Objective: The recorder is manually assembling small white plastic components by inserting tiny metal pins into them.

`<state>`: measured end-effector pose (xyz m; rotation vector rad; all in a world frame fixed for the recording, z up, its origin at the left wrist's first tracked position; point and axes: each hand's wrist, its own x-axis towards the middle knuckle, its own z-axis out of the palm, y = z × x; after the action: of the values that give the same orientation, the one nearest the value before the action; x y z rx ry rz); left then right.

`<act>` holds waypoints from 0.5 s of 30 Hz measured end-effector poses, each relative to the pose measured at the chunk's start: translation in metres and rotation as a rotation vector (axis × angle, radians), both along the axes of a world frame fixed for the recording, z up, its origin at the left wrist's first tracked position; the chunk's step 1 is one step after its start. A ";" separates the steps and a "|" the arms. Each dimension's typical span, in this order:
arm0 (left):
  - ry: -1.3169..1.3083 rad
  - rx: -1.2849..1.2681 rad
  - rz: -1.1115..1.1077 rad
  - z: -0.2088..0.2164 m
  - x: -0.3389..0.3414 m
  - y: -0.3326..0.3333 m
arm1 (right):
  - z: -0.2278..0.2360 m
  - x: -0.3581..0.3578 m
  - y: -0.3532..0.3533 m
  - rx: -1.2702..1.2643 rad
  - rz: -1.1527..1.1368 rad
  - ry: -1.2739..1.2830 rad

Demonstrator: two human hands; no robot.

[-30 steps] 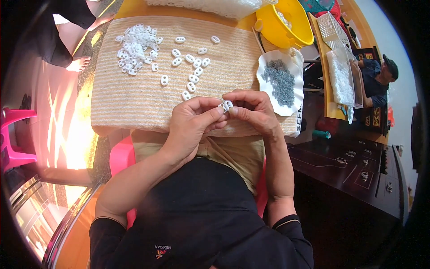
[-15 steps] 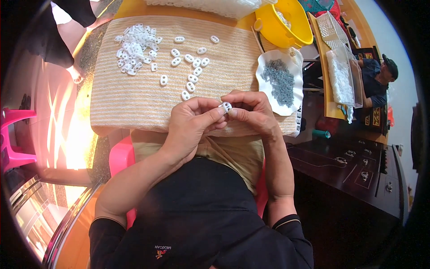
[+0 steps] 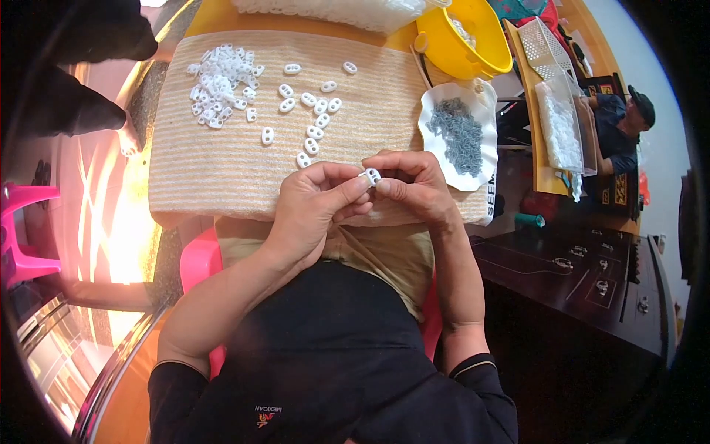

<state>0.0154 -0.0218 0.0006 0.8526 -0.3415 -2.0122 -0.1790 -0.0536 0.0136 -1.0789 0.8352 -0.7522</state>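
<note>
- Over the near edge of the cloth (image 3: 214, 174), we hold a white piece (image 3: 373, 176) with dark holes, up between our two hands.
- Our left hand (image 3: 314, 194) is pinched narrow, thumb and first finger on the left side of the piece. We cannot tell how much those tips hide.
- Our right hand (image 3: 418, 189) is pinched narrow too, thumb below and first finger above, on the right side of the same piece.
- Just past our left hand, we see white ovals (image 3: 311, 146) with two holes each. Some make a bent line going away from us; others lie apart.
- Farther off to the left, we have a heap (image 3: 222, 81) of little white bits, many lying on top of each other.
- To the right, near our right hand, we see a white dish (image 3: 489, 140) with a wavy rim. Grey bits (image 3: 458, 133) lie in it.
- Past the dish, we see a yellow tub (image 3: 444, 59) with pale things inside.
- Off to our right, we see another person (image 3: 632, 122) in a dark cap, by a clear box (image 3: 560, 129) of white stuff.
- To our left, we see a pink stool (image 3: 29, 263) on the floor.
</note>
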 end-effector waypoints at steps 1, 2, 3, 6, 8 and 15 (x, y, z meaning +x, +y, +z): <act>0.007 0.006 -0.002 0.000 0.000 0.000 | -0.001 -0.001 -0.001 -0.007 0.027 -0.007; 0.006 0.004 -0.003 0.000 0.000 0.000 | -0.001 -0.002 -0.001 -0.013 0.053 -0.013; 0.023 0.003 -0.009 0.000 0.000 0.000 | -0.001 -0.002 -0.001 -0.015 0.051 -0.013; 0.060 0.010 -0.014 0.000 -0.001 0.000 | -0.001 -0.002 0.000 0.016 0.052 -0.045; 0.077 0.017 -0.012 0.000 -0.001 0.000 | -0.001 -0.001 0.000 0.029 0.048 -0.076; 0.148 -0.008 -0.041 -0.001 -0.001 -0.001 | 0.001 0.000 0.001 -0.020 0.035 -0.060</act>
<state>0.0146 -0.0233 -0.0009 0.6919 -0.2852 -2.0965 -0.1792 -0.0523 0.0143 -1.0808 0.7577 -0.7611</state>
